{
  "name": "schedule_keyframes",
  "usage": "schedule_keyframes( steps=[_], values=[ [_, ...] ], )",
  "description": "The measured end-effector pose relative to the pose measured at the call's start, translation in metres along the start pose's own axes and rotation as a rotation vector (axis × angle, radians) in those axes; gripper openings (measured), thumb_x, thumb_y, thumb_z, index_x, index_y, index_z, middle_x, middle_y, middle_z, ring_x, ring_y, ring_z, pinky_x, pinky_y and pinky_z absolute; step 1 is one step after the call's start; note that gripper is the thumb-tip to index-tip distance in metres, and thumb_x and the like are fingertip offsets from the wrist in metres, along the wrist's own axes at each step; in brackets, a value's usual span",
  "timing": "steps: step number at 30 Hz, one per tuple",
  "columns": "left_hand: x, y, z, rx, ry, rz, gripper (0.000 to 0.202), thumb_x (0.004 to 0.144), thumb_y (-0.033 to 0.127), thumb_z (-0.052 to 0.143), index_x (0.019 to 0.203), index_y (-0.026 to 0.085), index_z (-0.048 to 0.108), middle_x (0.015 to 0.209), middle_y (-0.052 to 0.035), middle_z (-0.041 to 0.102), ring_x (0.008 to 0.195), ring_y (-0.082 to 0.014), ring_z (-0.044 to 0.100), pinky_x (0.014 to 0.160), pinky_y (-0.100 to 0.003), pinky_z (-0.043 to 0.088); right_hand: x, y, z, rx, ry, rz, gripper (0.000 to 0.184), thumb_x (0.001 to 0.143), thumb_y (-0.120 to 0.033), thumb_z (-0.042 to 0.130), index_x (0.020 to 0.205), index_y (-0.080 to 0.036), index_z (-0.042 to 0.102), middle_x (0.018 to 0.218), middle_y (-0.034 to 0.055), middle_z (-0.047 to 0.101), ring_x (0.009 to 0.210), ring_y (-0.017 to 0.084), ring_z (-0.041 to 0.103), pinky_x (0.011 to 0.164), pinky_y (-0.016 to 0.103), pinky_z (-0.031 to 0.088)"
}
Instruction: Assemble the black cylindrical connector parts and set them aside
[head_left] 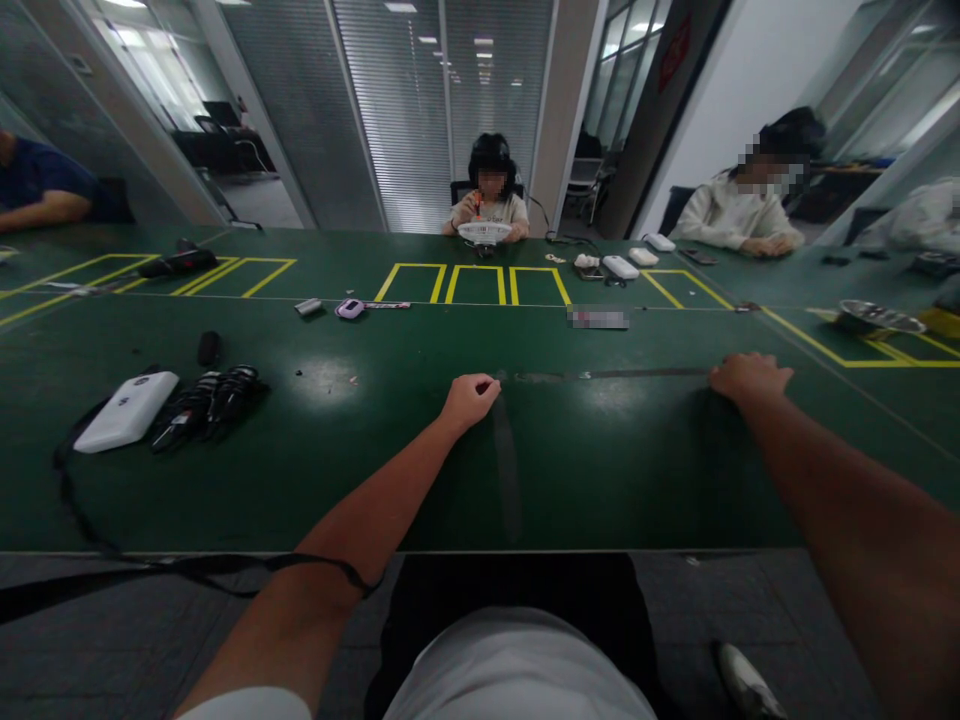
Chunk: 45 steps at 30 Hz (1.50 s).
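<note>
A long thin dark strip (607, 375) lies flat across the green table (375, 470), stretched between my two hands. My left hand (471, 397) is closed in a loose fist, pinching the strip's left end. My right hand (750, 377) rests knuckles up on the table, fingers curled down onto the strip's right end. A second dark band (506, 470) runs from near my left hand toward the table's near edge; I cannot tell whether it is a strip or a shadow.
A white power bank (127, 410) and a bundle of black cables (214, 395) lie at the left. A small purple device (349, 308) sits farther back, a metal bowl (879, 317) at the right. Yellow boxes (476, 283) mark the table. Other people sit across and at both sides.
</note>
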<state>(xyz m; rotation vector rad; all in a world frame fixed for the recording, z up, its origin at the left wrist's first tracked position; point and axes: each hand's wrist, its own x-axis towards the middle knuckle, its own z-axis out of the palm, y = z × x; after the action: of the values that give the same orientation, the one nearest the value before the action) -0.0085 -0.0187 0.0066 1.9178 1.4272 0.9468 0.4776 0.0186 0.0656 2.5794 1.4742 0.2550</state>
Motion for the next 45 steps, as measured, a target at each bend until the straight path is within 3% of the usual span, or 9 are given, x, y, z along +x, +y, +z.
schedule_keyframes(
  steps=[4, 8, 13, 18, 24, 32, 45],
  values=[
    [0.003, -0.003, 0.004, 0.004, 0.027, 0.042, 0.029, 0.091, 0.034, 0.053, 0.082, 0.014, 0.072, 0.078, -0.0056, 0.07, 0.071, -0.0179, 0.062, 0.069, -0.031, 0.047, -0.021, -0.032, -0.01, 0.061, 0.222, -0.171, 0.036, 0.095, -0.028, 0.043, 0.117, -0.01, 0.064, 0.125, 0.0245, 0.052, 0.119, 0.032, 0.04, 0.094, 0.046, 0.028],
    [0.005, -0.007, 0.007, 0.01, 0.063, 0.071, 0.031, 0.09, 0.036, 0.053, 0.079, 0.015, 0.073, 0.076, -0.0051, 0.071, 0.071, -0.0177, 0.063, 0.07, -0.03, 0.047, -0.06, -0.094, -0.027, 0.284, 0.412, -0.41, 0.036, 0.092, -0.025, 0.045, 0.12, -0.014, 0.064, 0.125, 0.0188, 0.054, 0.116, 0.031, 0.043, 0.094, 0.044, 0.032],
    [0.005, -0.008, 0.007, 0.023, 0.064, 0.058, 0.033, 0.09, 0.038, 0.052, 0.082, 0.014, 0.073, 0.075, -0.0049, 0.071, 0.069, -0.0176, 0.062, 0.067, -0.03, 0.046, -0.125, -0.18, -0.042, 0.651, 0.445, -0.704, 0.033, 0.088, -0.021, 0.046, 0.114, -0.021, 0.067, 0.115, 0.0125, 0.06, 0.109, 0.029, 0.051, 0.091, 0.042, 0.042],
    [0.006, -0.008, 0.006, 0.027, 0.086, 0.094, 0.031, 0.089, 0.035, 0.053, 0.079, 0.015, 0.074, 0.072, -0.0041, 0.07, 0.066, -0.0165, 0.061, 0.064, -0.029, 0.043, -0.175, -0.235, -0.028, 0.835, 0.342, -0.836, 0.037, 0.087, -0.016, 0.045, 0.113, -0.028, 0.069, 0.11, 0.0083, 0.062, 0.106, 0.026, 0.055, 0.093, 0.043, 0.045],
    [0.007, -0.007, 0.007, 0.022, 0.085, 0.118, 0.032, 0.09, 0.035, 0.053, 0.078, 0.014, 0.074, 0.071, -0.0046, 0.069, 0.065, -0.0164, 0.06, 0.064, -0.029, 0.042, -0.183, -0.234, -0.009, 0.872, 0.295, -0.868, 0.034, 0.084, -0.015, 0.046, 0.102, -0.03, 0.071, 0.104, 0.0064, 0.063, 0.103, 0.024, 0.057, 0.091, 0.042, 0.047],
    [0.004, -0.005, 0.008, 0.037, 0.091, 0.14, 0.032, 0.09, 0.035, 0.052, 0.079, 0.013, 0.073, 0.073, -0.0057, 0.07, 0.067, -0.0165, 0.06, 0.067, -0.029, 0.045, -0.187, -0.223, -0.007, 0.889, 0.188, -0.957, 0.027, 0.078, -0.007, 0.045, 0.073, -0.024, 0.064, 0.086, 0.0038, 0.062, 0.085, 0.018, 0.058, 0.083, 0.032, 0.046],
    [0.001, 0.004, -0.001, 0.183, 0.156, 0.227, 0.028, 0.091, 0.032, 0.053, 0.082, 0.014, 0.072, 0.08, -0.0071, 0.07, 0.074, -0.0183, 0.062, 0.071, -0.032, 0.046, -0.178, -0.221, -0.003, 0.899, 0.172, -0.869, 0.022, 0.073, -0.004, 0.046, 0.063, -0.018, 0.059, 0.069, 0.0029, 0.061, 0.067, 0.014, 0.051, 0.068, 0.026, 0.036]
  ],
)
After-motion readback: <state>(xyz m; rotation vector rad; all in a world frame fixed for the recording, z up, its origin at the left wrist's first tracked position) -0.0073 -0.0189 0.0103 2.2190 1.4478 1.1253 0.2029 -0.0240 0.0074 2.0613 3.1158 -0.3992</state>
